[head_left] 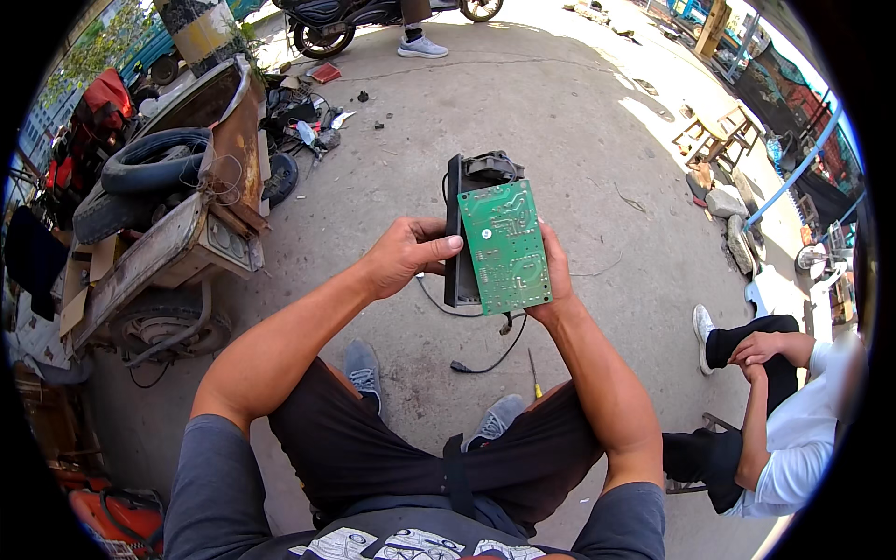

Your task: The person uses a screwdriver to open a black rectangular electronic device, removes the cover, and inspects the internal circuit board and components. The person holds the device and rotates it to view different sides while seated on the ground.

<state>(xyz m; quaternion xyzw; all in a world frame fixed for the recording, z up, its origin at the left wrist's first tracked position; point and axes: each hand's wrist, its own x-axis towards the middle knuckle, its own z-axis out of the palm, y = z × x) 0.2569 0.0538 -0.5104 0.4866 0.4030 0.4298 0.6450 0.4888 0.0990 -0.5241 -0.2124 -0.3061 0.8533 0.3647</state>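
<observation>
In front of me, a green circuit board [507, 250] is held with its soldered side up, beside and partly over a black casing [455, 224]. My left hand [408, 252] is closed on the casing's left wall, thumb on top. My right hand [554, 273] grips the board along its right edge, its fingers partly hidden beneath. Dark parts [493, 166] show past the board's far end. A black cable with a plug [461, 367] hangs below. On the ground between my feet lies a screwdriver [537, 387] with a yellow handle.
At left stands a rusty cart [233, 177] carrying a tire [157, 161]. To my right sits a person [784, 429] with clasped hands. Farther off are a wooden stool [717, 135], stones [737, 233] and a motorcycle [322, 26] with someone's shoe [423, 47] beside it.
</observation>
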